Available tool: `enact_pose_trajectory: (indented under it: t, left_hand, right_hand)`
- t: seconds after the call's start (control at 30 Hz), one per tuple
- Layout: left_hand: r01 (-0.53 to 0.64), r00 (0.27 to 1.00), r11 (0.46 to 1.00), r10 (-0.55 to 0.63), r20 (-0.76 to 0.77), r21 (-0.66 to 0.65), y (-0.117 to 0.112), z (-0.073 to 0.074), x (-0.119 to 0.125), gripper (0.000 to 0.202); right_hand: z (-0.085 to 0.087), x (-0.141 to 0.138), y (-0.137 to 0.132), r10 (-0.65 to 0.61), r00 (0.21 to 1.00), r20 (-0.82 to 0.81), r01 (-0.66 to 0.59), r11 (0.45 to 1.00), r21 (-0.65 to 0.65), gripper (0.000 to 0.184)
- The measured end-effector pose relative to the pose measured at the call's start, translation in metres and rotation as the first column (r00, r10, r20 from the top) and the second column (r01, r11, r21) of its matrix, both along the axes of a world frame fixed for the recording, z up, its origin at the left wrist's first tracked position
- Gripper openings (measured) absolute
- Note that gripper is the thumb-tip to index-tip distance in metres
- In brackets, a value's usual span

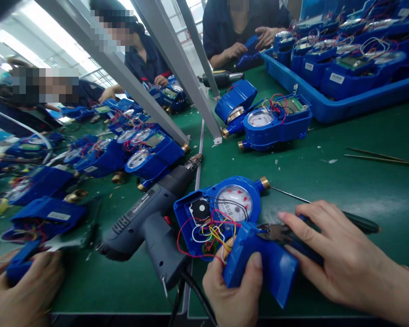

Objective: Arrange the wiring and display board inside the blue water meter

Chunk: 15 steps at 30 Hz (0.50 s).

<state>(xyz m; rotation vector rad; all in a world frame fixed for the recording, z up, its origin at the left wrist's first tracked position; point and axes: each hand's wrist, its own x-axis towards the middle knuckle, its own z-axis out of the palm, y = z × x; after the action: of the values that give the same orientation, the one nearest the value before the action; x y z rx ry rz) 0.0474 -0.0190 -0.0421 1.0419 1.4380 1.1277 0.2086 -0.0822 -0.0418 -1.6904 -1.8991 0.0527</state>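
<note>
My left hand grips a blue plastic cover by its side, thumb in front, at the near edge of the table. In my right hand is a pair of diagonal cutters, their jaws against the cover's upper edge. Behind the cover lies a water meter with a round white dial and brass end. Its open housing shows a black round part, and red, white and yellow wires run from it towards the cover. A screwdriver lies behind my right hand, partly hidden by it.
A grey heat gun lies left of the meter, its cord hanging off the front edge. Tweezers lie at right. A blue tray holds several meters. Metal posts rise mid-table. A co-worker's hands hold a blue part at lower left.
</note>
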Motion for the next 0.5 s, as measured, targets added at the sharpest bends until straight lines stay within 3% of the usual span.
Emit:
enact_pose_trajectory:
  t: [0.37, 0.5]
  left_hand:
    - [0.050, 0.996, 0.997, -0.046, -0.073, 0.052, 0.0032, 0.0010, -0.0012, 0.035]
    - [0.063, 0.998, 0.998, -0.062, -0.012, 0.020, 0.0071, -0.0013, -0.0034, 0.036]
  right_hand:
    - [0.0005, -0.0017, -0.0010, -0.014, 0.998, -0.063, 0.010, 0.998, -0.058, 0.038]
    - [0.0005, 0.0011, 0.0018, 0.003, 0.996, -0.088, -0.010, 0.997, -0.078, 0.038]
